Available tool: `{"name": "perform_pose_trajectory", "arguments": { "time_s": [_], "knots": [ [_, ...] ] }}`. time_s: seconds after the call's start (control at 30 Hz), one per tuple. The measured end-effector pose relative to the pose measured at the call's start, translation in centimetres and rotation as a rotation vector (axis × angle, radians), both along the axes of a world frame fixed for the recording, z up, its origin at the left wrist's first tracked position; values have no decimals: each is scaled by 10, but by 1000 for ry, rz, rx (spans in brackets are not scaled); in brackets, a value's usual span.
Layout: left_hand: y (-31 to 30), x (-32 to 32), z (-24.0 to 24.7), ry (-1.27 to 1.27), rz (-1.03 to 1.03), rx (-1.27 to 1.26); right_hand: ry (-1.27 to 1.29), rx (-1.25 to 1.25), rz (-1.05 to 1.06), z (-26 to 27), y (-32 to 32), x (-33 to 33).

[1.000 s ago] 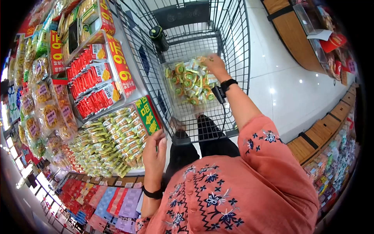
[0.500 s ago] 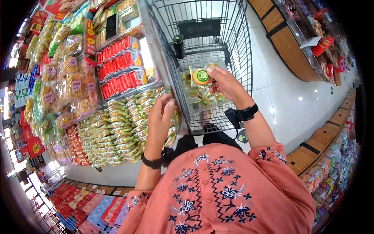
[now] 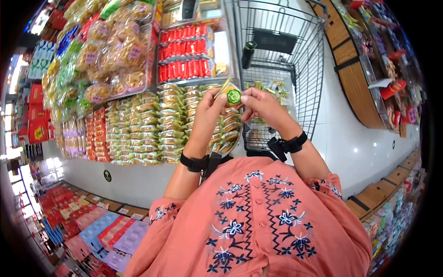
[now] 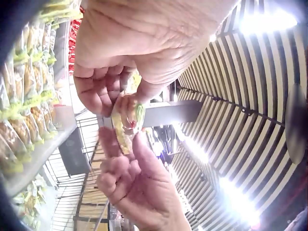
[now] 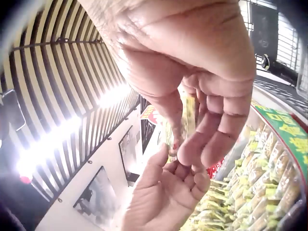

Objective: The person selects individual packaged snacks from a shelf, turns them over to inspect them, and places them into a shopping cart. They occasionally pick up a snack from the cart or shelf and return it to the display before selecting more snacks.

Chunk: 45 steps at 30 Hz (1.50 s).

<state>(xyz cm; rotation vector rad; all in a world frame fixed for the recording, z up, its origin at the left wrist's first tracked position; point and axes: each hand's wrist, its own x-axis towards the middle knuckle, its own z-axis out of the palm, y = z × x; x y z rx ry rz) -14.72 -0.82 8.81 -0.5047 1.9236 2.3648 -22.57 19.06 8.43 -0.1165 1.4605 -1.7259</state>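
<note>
A small wrapped snack packet [image 3: 234, 96] with a round green label is held between both hands above the display's corner. My left hand [image 3: 208, 115] pinches its left edge with thumb and fingers. The right edge is pinched by my right hand [image 3: 269, 110]. In the left wrist view the packet [image 4: 129, 120] spans the gap between the fingertips of both hands, seen nearly edge-on. The right wrist view shows the packet [image 5: 188, 115] partly covered by the right hand's fingers.
Rows of similar packets [image 3: 134, 127] and red packets [image 3: 184, 51] fill the display at left. A shopping cart [image 3: 310, 87] stands at right, holding a bottle [image 3: 248, 54] and a clear tray of packets. Wooden-sided shelves [image 3: 357, 90] line the far right.
The right hand has lifted the packet out of the cart's tray and moved left. The left hand has come up and taken hold of its other edge. The view has shifted toward the display.
</note>
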Motion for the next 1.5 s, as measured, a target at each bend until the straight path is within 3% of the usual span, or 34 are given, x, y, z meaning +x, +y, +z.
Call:
{"name": "perform_pose_trajectory", "arguments": {
  "time_s": [0.17, 0.27, 0.37, 0.5, 0.7, 0.8, 0.9, 1.0, 1.1, 1.2, 1.23, 1.33, 1.5],
  "knots": [
    [-35, 9, -4, 6, 10, -84, 162, 144, 139, -7, -27, 9],
    [-55, 11, -2, -3, -71, -129, 235, 160, 56, 10, -42, 3],
    [-63, 10, 2, -18, -160, -190, 225, 113, 141, 15, -53, -4],
    [-64, 16, -11, -18, -121, -160, 148, 94, 177, -7, -62, -2],
    [-76, 22, -18, -53, -115, -166, -1, -1, -63, -11, -72, 12],
    [-83, 19, -33, 61, -104, -304, 76, 48, 0, -11, -75, 16],
    [-90, 17, -25, 87, -182, -652, 241, 143, 72, -16, -77, 15],
    [-96, 12, -24, 230, -213, -817, 572, 237, 143, -46, -85, 1],
    [-104, 10, -24, 307, -78, -866, 540, 215, 117, -46, -96, -6],
    [-124, 13, -20, 287, 123, -809, 645, 198, 13, -50, -111, -12],
    [-132, 17, -20, 272, 159, -777, 789, 283, -40, -59, -118, -17],
    [-142, 38, -15, 300, 213, -644, 843, 376, -125, -66, -133, -21],
    [-136, 75, -9, 214, 204, -679, 903, 370, -132, -92, -156, -31]
  ]
}}
